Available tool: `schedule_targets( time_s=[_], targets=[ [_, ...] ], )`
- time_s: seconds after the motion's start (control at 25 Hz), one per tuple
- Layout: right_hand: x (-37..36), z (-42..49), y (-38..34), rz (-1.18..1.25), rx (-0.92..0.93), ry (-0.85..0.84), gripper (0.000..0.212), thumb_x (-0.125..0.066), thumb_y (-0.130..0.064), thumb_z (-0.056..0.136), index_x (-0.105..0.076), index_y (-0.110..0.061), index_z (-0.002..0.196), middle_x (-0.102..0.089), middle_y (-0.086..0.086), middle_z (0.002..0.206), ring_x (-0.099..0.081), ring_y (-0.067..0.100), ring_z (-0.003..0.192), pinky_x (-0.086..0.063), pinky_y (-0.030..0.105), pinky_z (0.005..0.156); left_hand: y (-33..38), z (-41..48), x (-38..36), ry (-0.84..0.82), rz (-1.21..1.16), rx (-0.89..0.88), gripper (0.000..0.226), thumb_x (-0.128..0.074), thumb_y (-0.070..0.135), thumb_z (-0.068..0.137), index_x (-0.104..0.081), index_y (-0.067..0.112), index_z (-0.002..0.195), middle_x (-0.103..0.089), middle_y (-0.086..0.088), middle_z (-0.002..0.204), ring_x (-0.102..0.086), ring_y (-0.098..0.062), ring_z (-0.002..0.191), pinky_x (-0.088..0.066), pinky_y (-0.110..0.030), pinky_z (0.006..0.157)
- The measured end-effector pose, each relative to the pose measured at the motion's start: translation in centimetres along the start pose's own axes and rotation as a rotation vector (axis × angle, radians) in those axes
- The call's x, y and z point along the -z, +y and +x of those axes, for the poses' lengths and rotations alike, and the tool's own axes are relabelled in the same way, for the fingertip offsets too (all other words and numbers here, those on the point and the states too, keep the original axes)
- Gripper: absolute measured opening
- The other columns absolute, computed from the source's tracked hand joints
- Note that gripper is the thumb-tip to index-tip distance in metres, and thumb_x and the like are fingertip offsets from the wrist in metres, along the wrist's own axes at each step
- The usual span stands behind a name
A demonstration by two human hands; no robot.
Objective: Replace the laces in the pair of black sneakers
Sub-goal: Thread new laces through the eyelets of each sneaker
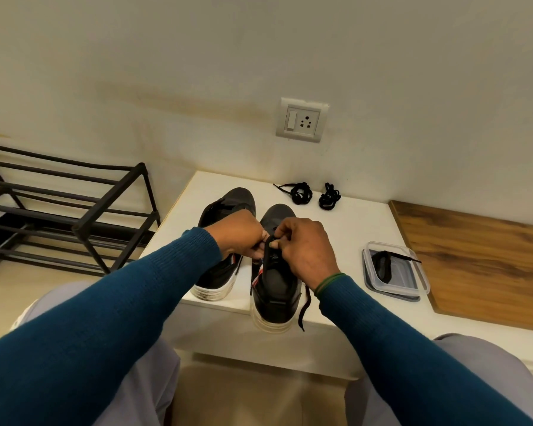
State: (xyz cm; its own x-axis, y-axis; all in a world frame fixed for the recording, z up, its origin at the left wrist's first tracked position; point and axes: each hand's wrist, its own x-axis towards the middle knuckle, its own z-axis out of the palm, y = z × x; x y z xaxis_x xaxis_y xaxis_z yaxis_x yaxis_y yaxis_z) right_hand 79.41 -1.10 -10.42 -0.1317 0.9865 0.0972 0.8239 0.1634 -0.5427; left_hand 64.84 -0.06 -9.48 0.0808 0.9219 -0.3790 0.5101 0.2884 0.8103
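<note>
Head view: left hand (237,233) and right hand (305,244) pinch 1 lace (270,241) on the nearer sneaker (277,284), seemingly pulled close for reach.

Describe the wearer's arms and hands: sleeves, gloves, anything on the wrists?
Both hands are bare, no gloves: left hand, right hand. The left sleeve and right sleeve are long, teal-blue knit, with ribbed cuffs at the wrists. A thin green band circles the right wrist at the cuff edge. No watch shows.
</note>
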Motion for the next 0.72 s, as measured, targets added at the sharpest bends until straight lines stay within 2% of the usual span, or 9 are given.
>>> schedule_targets(
  time_s=[0.08,0.2,0.32,0.44,0.48,0.56,0.64,0.68,0.72],
  targets=[
    [0.1,0.4,0.1,0.008,-0.017,-0.057,0.005,-0.076,-0.018,0.086,-0.074,-0.021,0.089,-0.069,-0.003,0.093,-0.064,0.014,0.087,-0.054,0.029,0.079,-0.1,-0.2,0.0,-0.027,0.037,-0.027,0.019,-0.052,0.000,0.099,-0.066,-0.011,0.105,-0.065,-0.012,0.083,-0.065,-0.016,0.072,-0.060,-0.033,0.085],
    [0.2,0.4,0.4,0.045,-0.012,-0.100,0.004,-0.074,-0.020,0.087,-0.075,-0.021,0.091,-0.066,-0.005,0.091,-0.062,0.011,0.087,-0.050,0.024,0.079,0.0,-0.3,0.1,-0.014,0.048,-0.046,0.018,-0.053,0.000,0.099,-0.067,-0.008,0.105,-0.068,-0.011,0.084,-0.066,-0.016,0.073,-0.061,-0.032,0.082],
    [0.3,0.2,1.0,0.067,0.049,-0.099,0.009,-0.072,-0.017,0.089,-0.068,-0.021,0.096,-0.065,-0.006,0.090,-0.060,0.010,0.084,-0.046,0.018,0.070,0.3,-0.7,-0.2,-0.002,0.123,-0.043,0.019,-0.050,0.007,0.101,-0.067,-0.001,0.097,-0.068,-0.010,0.079,-0.067,-0.015,0.064,-0.060,-0.024,0.064],
    [0.5,0.3,1.5,0.066,0.145,-0.154,0.020,-0.066,-0.015,0.092,-0.065,-0.023,0.110,-0.066,-0.003,0.101,-0.060,0.012,0.093,-0.047,0.021,0.077,0.6,-0.7,0.1,0.042,0.274,-0.147,0.025,-0.045,0.002,0.097,-0.065,-0.012,0.092,-0.069,-0.025,0.085,-0.070,-0.034,0.077,-0.061,-0.041,0.074],
    [0.6,0.4,1.6,0.043,0.161,-0.178,0.021,-0.064,-0.017,0.094,-0.066,-0.024,0.113,-0.066,-0.002,0.107,-0.060,0.014,0.098,-0.048,0.025,0.082,0.9,-0.6,0.1,0.140,0.189,-0.207,0.024,-0.042,0.000,0.096,-0.062,-0.010,0.088,-0.066,-0.027,0.082,-0.066,-0.038,0.077,-0.059,-0.043,0.071],
    [0.7,0.7,1.7,-0.007,0.159,-0.201,0.020,-0.062,-0.024,0.095,-0.067,-0.026,0.115,-0.065,-0.001,0.114,-0.060,0.018,0.106,-0.049,0.035,0.093,1.9,-0.2,0.6,0.330,-0.345,-0.246,0.022,-0.034,0.002,0.102,-0.054,0.001,0.094,-0.060,-0.019,0.080,-0.064,-0.033,0.074,-0.055,-0.039,0.066],
    [0.8,0.8,1.8,-0.036,0.137,-0.193,0.019,-0.060,-0.029,0.097,-0.067,-0.029,0.115,-0.065,-0.003,0.117,-0.058,0.020,0.110,-0.045,0.044,0.099,2.6,-0.3,1.8,0.326,-0.871,-0.273,0.020,-0.030,0.007,0.106,-0.047,0.007,0.096,-0.057,-0.011,0.077,-0.062,-0.024,0.065,-0.055,-0.034,0.060],
    [0.8,0.8,1.9,-0.065,0.142,-0.186,0.019,-0.058,-0.031,0.098,-0.066,-0.031,0.115,-0.063,-0.003,0.116,-0.056,0.020,0.111,-0.042,0.045,0.100,2.5,-0.2,2.3,0.325,-0.862,-0.322,0.020,-0.031,0.009,0.106,-0.048,0.011,0.094,-0.055,-0.007,0.074,-0.055,-0.019,0.060,-0.050,-0.029,0.055],
    [0.7,0.8,2.0,-0.105,0.157,-0.179,0.019,-0.054,-0.033,0.100,-0.066,-0.032,0.115,-0.061,-0.003,0.113,-0.054,0.021,0.111,-0.040,0.045,0.099,2.1,0.0,2.9,0.355,-0.615,-0.390,0.018,-0.035,0.012,0.105,-0.050,0.013,0.096,-0.055,-0.004,0.074,-0.051,-0.016,0.060,-0.044,-0.027,0.054]
  ],
)
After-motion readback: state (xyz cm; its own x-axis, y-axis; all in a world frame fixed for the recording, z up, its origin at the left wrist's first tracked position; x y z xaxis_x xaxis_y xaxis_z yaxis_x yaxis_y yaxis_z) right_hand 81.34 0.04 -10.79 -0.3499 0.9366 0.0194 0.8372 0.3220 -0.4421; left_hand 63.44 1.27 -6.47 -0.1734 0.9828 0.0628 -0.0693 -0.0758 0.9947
